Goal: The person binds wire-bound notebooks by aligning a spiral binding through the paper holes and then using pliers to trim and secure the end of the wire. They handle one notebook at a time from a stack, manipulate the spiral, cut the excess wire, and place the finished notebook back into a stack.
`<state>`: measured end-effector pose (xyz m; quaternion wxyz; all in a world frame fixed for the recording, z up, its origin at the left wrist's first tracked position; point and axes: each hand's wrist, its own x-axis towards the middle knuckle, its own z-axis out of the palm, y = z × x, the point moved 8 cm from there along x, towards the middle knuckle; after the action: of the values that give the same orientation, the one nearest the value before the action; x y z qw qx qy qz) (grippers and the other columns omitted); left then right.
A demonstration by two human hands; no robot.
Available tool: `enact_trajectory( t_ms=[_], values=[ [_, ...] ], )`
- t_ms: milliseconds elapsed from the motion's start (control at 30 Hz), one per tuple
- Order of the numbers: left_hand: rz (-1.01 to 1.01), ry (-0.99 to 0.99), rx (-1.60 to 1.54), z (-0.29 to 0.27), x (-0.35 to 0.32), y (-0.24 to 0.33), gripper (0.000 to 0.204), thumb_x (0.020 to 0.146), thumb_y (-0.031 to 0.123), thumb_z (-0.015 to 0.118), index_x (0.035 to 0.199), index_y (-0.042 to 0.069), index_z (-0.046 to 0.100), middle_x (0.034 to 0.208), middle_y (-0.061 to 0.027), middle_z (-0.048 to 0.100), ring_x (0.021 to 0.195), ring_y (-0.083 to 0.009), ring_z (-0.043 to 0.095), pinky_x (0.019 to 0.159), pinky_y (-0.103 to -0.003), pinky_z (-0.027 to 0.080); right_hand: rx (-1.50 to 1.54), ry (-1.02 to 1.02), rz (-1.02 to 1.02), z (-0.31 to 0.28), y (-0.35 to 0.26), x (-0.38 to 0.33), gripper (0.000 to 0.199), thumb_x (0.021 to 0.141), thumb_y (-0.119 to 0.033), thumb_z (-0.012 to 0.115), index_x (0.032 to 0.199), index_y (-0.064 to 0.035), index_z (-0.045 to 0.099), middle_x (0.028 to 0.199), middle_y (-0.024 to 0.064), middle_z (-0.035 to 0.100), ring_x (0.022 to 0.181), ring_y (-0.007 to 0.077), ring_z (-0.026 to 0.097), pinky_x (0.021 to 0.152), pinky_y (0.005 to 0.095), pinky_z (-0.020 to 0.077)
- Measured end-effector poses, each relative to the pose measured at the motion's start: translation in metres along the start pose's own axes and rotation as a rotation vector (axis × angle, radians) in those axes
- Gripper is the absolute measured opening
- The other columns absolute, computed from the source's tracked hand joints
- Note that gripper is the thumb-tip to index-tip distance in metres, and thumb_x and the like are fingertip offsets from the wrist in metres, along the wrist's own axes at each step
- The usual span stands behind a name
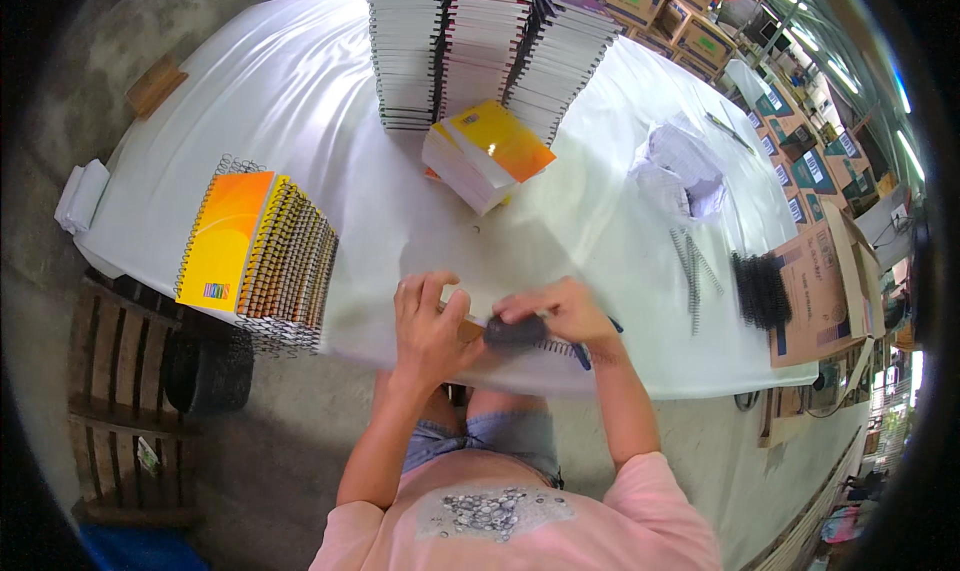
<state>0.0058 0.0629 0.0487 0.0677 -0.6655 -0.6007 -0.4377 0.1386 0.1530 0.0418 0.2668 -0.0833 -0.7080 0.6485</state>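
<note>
My left hand (430, 326) lies flat on a notebook (470, 328) at the near edge of the white table (330, 81), pressing it down. My right hand (560, 311) grips a dark tool (515, 332) at the notebook's wire spiral edge (560, 347). The two hands almost touch each other. The notebook is mostly hidden under my hands.
A fanned pile of spiral-bound orange and yellow notebooks (265, 256) lies at the left. Tall stacks of notebooks (480, 46) stand at the back, with a small unbound stack (485, 156) in front. Loose wire spirals (695, 271), black coils (760, 289), a cardboard box (825, 286) and crumpled paper (680, 166) are at the right.
</note>
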Motion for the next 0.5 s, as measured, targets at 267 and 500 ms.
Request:
enact_trajectory(
  t_ms=[267, 500],
  values=[
    [-0.028, 0.000, -0.018, -0.003, 0.009, -0.003, 0.057, 0.052, 0.046, 0.081, 0.080, 0.004, 0.054, 0.110, -0.0125, 0.049, 0.101, -0.0329, 0.045, 0.084, -0.045, 0.038, -0.559, -0.046, 0.106, 0.006, -0.010, 0.021, 0.025, 0.067, 0.002, 0.059, 0.090, -0.0018, 0.069, 0.096, 0.0134, 0.068, 0.092, 0.0224, 0.065, 0.085, 0.0308, 0.0488],
    [-0.107, 0.001, -0.103, -0.004, 0.010, -0.015, 0.063, 0.042, 0.044, 0.086, 0.077, 0.003, 0.053, 0.115, -0.0175, 0.043, 0.103, -0.0376, 0.044, 0.083, -0.047, 0.040, -0.607, 0.109, 0.046, 0.006, -0.012, 0.028, 0.013, 0.067, -0.001, 0.062, 0.077, -0.0012, 0.070, 0.088, 0.0191, 0.068, 0.083, 0.0291, 0.067, 0.079, 0.0345, 0.0524]
  ],
)
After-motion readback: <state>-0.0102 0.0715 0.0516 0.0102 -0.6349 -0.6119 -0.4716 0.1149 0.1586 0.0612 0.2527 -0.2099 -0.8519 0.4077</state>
